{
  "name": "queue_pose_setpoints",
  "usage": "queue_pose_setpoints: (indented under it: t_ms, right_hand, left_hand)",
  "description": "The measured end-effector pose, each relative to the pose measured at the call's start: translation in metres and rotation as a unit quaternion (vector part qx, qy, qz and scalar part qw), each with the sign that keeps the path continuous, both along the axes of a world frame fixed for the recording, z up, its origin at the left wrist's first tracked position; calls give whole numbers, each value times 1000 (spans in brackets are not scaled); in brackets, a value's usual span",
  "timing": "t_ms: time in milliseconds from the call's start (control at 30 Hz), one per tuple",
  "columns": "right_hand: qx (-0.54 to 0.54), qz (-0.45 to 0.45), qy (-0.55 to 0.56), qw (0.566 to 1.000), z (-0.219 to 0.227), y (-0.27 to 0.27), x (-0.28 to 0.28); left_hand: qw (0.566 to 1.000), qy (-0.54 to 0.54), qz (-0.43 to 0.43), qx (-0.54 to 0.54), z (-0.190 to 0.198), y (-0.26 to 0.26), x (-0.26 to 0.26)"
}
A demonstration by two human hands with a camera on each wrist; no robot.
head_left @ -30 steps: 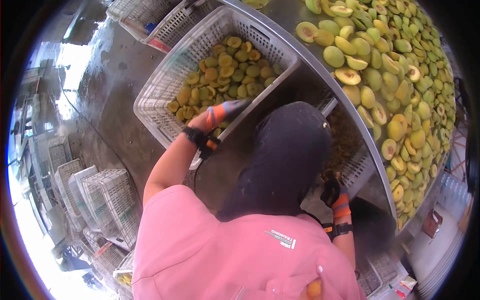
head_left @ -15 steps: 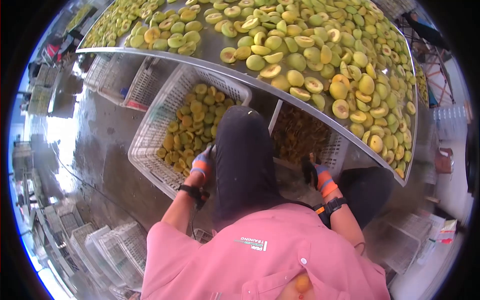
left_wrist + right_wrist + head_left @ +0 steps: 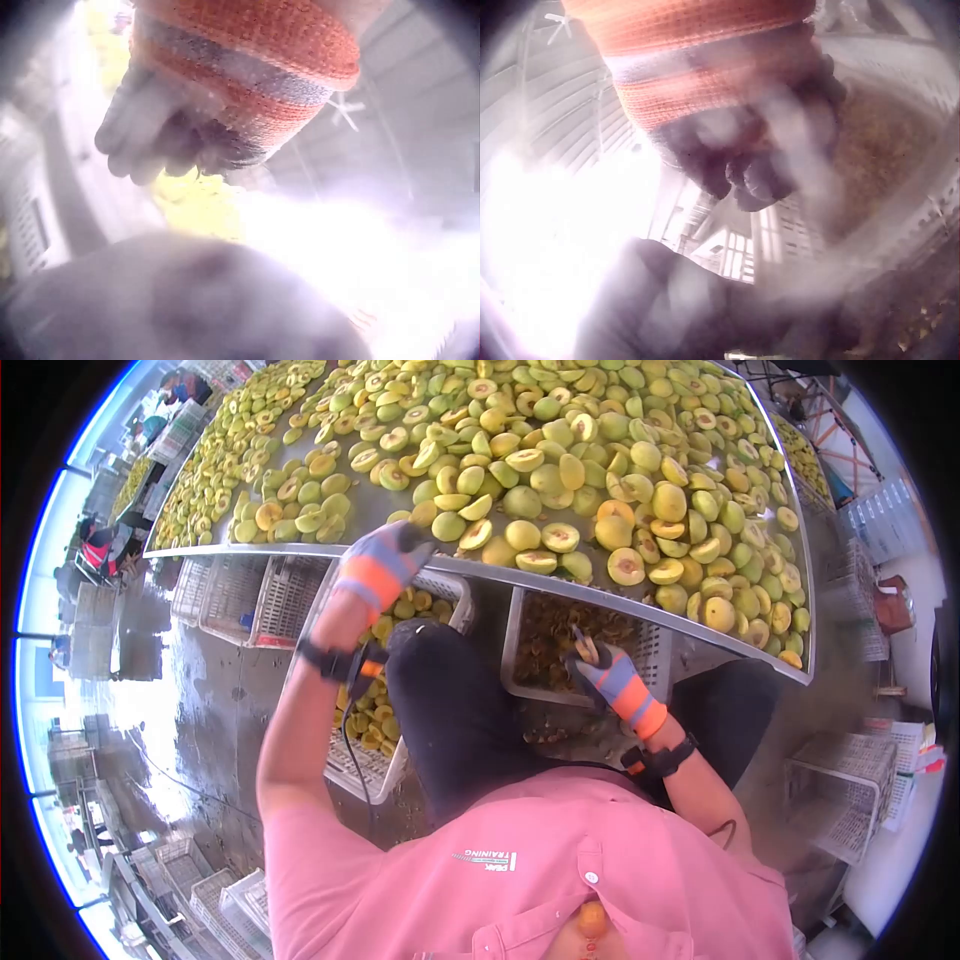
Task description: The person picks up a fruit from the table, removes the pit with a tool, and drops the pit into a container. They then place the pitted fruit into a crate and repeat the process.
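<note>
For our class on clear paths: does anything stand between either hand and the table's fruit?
The metal edge runs between the right hand and the fruit; nothing visible stands between the left hand and the fruit.

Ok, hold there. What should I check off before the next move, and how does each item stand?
1. Left hand up at the near edge of the table: ok.
2. Left hand empty: cannot tell; its fingers curl in the wrist view, but the palm is hidden.
3. Slim object gripped in the right hand: ok; its exact kind, cannot tell.
4. Cut fruit on the table beside the left hand: ok.
5. Fruit crate in full view: not ok; the left arm and a leg hide part.
6. Scraps crate beneath the table edge, near the right hand: ok.
</note>
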State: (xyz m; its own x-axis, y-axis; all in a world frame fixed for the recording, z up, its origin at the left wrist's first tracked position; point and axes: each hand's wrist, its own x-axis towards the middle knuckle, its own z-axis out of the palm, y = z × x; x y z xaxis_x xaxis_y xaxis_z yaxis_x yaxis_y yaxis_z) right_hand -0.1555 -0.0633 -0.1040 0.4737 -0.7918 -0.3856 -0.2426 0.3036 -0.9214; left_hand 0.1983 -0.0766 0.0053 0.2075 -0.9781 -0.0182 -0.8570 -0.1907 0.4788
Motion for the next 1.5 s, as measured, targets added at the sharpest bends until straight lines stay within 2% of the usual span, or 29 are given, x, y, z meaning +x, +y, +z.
queue_pose_setpoints:
  t_ms: [33,100,200,300,367,467,567,600,667,733,833,867,900,933,967,1000,1067,1100,1133,1167,1233,1267,1300,1367,1433,1467,1500]
  right_hand:
    - [-7,-6,-34,999,10,-9,9]
    - [-14,-34,-95,995,43,-33,27]
    - [19,-33,-129,991,85,-65,35]
    - [52,-17,-125,991,80,-78,32]
    - [67,12,-112,991,75,-80,31]
    - [77,-14,-81,994,56,-87,41]
    - [62,-3,-23,998,75,-97,57]
    - [38,-30,-61,997,69,-102,65]
    - [63,-2,-108,992,78,-106,68]
    - [71,9,-173,982,70,-109,73]
    - [124,26,-276,953,48,-104,65]
    - [28,51,-247,967,43,-102,58]
    - [-68,65,-213,972,43,-99,50]
    - [-43,68,-181,980,43,-97,41]
    - [-17,69,-148,986,41,-94,32]
    - [-245,115,-149,951,37,-88,24]
    - [-69,85,-136,985,69,-72,22]
    - [18,71,-129,989,89,-67,24]
    - [65,52,-141,987,98,-61,26]
    - [9,46,-174,984,91,-61,31]
    - [-97,26,-238,966,62,-61,41]
    - [-194,-12,-151,969,49,-62,43]
    - [-280,-4,-77,957,48,-62,41]
    - [-441,16,74,894,47,-61,34]
    - [-425,64,155,890,59,-54,29]
    - [-422,79,197,881,61,-52,29]
    - [-419,93,238,871,62,-51,29]
  left_hand:
    - [993,-90,-22,70,10,-21,-18]
    - [968,-195,-82,133,-1,-57,-44]
    - [958,-212,-89,172,-26,-84,-68]
    - [955,-208,-61,200,-38,-99,-69]
    - [964,-195,-52,173,-45,-96,-63]
    - [969,-197,-42,147,-47,-91,-60]
    - [971,-218,-43,90,-36,-82,-67]
    - [971,-225,-46,64,-31,-78,-72]
    - [961,-258,-100,-14,-20,-63,-90]
    - [929,-321,-171,-72,-1,-41,-115]
    - [914,-328,-186,-150,5,-22,-130]
    - [917,-269,-205,-211,10,-14,-131]
    - [951,-119,-155,-240,10,-6,-137]
    - [959,35,-102,-261,9,2,-145]
    - [942,190,-46,-273,7,5,-151]
    - [880,406,26,-245,-12,-1,-146]
    - [756,621,9,-207,-26,-5,-151]
    - [655,748,41,-98,-32,-7,-153]
    - [693,705,19,-150,-30,-6,-160]
    - [727,658,-4,-197,-27,-2,-170]
    - [694,693,6,-198,-32,2,-172]
    - [619,769,40,-156,-40,-6,-165]
    - [536,833,73,-112,-45,-8,-161]
    - [662,720,39,-206,-62,-2,-166]
    - [649,734,76,-182,-42,3,-172]
    - [623,758,132,-141,-28,4,-177]
    - [636,750,118,-137,-29,4,-177]
